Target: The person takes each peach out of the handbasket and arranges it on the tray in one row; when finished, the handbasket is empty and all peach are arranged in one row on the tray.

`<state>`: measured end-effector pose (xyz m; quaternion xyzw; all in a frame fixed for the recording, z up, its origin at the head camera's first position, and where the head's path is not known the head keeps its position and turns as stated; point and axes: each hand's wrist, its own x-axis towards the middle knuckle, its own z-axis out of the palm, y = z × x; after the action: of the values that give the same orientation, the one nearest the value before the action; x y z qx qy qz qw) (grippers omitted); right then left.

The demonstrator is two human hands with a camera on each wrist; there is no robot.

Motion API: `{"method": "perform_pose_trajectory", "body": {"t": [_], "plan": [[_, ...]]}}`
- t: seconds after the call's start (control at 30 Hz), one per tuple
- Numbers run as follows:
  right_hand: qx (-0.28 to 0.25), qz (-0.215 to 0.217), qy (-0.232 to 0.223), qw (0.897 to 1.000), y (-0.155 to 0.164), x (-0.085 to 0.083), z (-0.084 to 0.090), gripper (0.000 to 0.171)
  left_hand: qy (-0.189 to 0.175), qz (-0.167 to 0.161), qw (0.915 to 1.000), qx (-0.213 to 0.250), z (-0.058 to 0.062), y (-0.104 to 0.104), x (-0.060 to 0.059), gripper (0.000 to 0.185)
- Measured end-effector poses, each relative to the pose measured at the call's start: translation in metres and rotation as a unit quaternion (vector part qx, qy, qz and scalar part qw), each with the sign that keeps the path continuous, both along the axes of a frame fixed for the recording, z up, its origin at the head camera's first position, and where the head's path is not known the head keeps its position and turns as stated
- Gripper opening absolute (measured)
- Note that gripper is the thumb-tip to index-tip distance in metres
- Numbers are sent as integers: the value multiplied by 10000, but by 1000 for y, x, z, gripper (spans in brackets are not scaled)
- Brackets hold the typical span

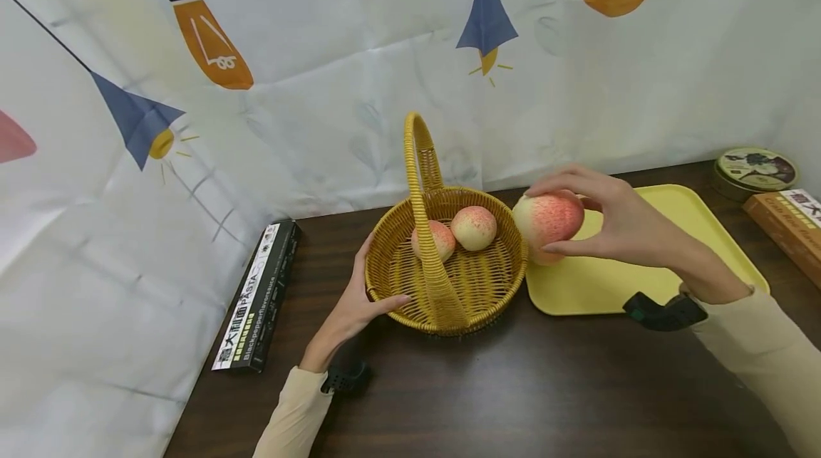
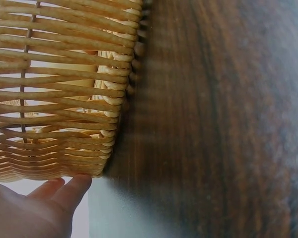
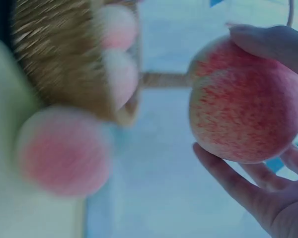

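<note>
A yellow wicker basket point(image 1: 484, 287) with a tall arched handle stands on the dark table. Two peaches point(image 1: 474, 228) lie inside it. My left hand point(image 1: 354, 305) holds the basket at its left side, thumb over the near rim and fingers along the outer wall. Up in the air by the basket's right rim, my right hand point(image 1: 631, 219) grips another peach point(image 1: 556, 214) between thumb and fingers. Below this one, a further peach point(image 3: 64, 153) sits on the yellow tray point(image 1: 596, 290), mostly hidden in the head view.
To the left lies a long black pasta box point(image 1: 259, 298). Behind the tray's right end is a round tin point(image 1: 755, 169), and a brown box point(image 1: 789, 226) lies at the far right. A patterned white cloth point(image 1: 308, 137) hangs along the table's back and left.
</note>
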<state>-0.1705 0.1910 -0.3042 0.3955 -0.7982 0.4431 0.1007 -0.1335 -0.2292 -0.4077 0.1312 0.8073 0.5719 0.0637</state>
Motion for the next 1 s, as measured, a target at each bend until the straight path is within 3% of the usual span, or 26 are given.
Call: {"method": "perform_pose_trajectory", "body": {"t": [0.23,0.43,0.57,0.73,1.0], "plan": [[-41,-1157,-602,9915,43,-1,-32,73,-19,-7,10000,45,0,2,0,116],[201,-1564,-824,9840,60,-10,-53,70,-28,34,10000,63,2,0,1,119],[387,-1564,-938,9825,71,-17,-69,70,-44,8,10000,74,2,0,0,119],[644,-1412,-745,9851,77,-22,-86,69,-81,-44,9999,98,1,1,0,116],[882,-1410,-758,9832,75,-26,-94,66,-96,-1,9998,162,2,2,0,116]]}}
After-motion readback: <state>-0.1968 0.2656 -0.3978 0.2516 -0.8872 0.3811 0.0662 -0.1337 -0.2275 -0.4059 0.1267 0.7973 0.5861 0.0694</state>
